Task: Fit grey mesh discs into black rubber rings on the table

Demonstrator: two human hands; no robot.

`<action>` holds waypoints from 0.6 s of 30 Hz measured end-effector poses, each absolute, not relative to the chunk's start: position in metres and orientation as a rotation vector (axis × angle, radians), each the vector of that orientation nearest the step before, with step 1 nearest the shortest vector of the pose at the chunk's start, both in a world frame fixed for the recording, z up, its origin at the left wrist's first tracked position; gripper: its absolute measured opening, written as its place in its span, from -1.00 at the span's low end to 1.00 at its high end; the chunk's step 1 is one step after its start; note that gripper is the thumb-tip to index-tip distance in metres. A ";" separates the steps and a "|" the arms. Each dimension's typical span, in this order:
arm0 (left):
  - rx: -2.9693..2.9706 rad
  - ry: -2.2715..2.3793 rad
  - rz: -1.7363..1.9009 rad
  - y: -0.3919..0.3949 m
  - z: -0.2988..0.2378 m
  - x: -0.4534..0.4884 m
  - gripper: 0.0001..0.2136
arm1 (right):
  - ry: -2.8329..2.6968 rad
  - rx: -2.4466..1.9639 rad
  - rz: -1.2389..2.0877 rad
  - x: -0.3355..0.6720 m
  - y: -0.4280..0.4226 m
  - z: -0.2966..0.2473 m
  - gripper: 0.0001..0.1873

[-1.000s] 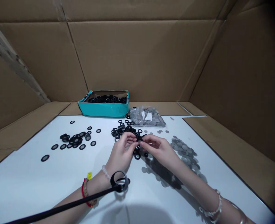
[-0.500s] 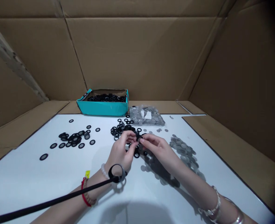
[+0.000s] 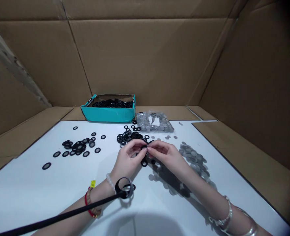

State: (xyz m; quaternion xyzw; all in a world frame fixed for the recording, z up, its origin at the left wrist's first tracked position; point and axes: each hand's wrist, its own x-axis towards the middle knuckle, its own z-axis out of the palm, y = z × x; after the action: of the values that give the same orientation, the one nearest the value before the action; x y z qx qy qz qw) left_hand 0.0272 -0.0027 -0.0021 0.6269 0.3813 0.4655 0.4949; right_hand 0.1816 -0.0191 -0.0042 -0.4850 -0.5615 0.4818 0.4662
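Note:
My left hand [image 3: 129, 159] and my right hand [image 3: 166, 154] meet fingertip to fingertip over the white table [image 3: 36, 190]. Both pinch the same small black rubber ring [image 3: 144, 148] between thumb and fingers. Just beyond the fingertips lies a heap of loose black rings [image 3: 130, 136]. One more black ring [image 3: 144, 163] lies on the table under my hands. To the right of my right hand lies a spread of grey metal discs [image 3: 193, 157].
A teal box [image 3: 109, 113] full of black rings stands at the back, with a clear bag of grey discs [image 3: 153, 122] beside it. A second cluster of rings with grey centres [image 3: 77, 146] lies at the left. Cardboard walls enclose the table. A black strap [image 3: 61, 214] crosses the foreground.
My hands have stayed in place over the rings; the fingertips of both have drawn slightly closer together around the ring.

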 end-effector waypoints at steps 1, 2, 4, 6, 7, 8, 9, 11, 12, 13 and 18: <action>1.483 0.923 1.120 -0.003 -0.002 0.028 -0.89 | -1.370 -1.193 1.192 0.181 -0.020 -0.005 -0.81; 1.444 0.928 1.117 -0.004 -0.001 0.028 -0.89 | -1.366 -1.195 1.197 0.180 -0.020 -0.006 -0.81; 1.370 0.948 1.120 -0.003 -0.002 0.030 -0.87 | -1.360 -1.203 1.178 0.179 -0.022 -0.007 -0.81; 1.322 0.962 1.129 -0.002 -0.003 0.030 -0.84 | -1.354 -1.214 1.127 0.177 -0.023 -0.007 -0.81; 1.312 0.964 1.134 -0.001 -0.003 0.031 -0.83 | -1.351 -1.216 1.097 0.176 -0.024 -0.007 -0.81; 1.310 0.965 1.139 0.000 -0.004 0.031 -0.83 | -1.347 -1.215 1.070 0.176 -0.025 -0.007 -0.81; 1.311 0.968 1.147 0.000 -0.003 0.031 -0.83 | -1.348 -1.210 1.049 0.175 -0.025 -0.006 -0.81; 1.305 0.968 1.156 0.001 -0.002 0.030 -0.83 | -1.357 -1.197 1.032 0.176 -0.025 -0.005 -0.82; 1.294 0.956 1.153 0.001 -0.002 0.030 -0.84 | -1.359 -1.197 1.037 0.176 -0.025 -0.005 -0.81; 1.276 0.939 1.140 0.001 -0.001 0.029 -0.84 | -1.356 -1.201 1.052 0.176 -0.024 -0.004 -0.81; 1.108 0.821 1.055 0.002 0.003 0.026 -0.83 | -1.199 -1.137 1.250 0.178 -0.020 -0.005 -0.79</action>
State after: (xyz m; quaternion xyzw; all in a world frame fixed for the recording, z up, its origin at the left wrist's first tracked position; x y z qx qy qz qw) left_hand 0.0262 0.0022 0.0027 0.4870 0.3606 0.4639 0.6462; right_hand 0.1778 -0.0204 -0.0054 -0.4723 -0.4978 0.5191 0.5096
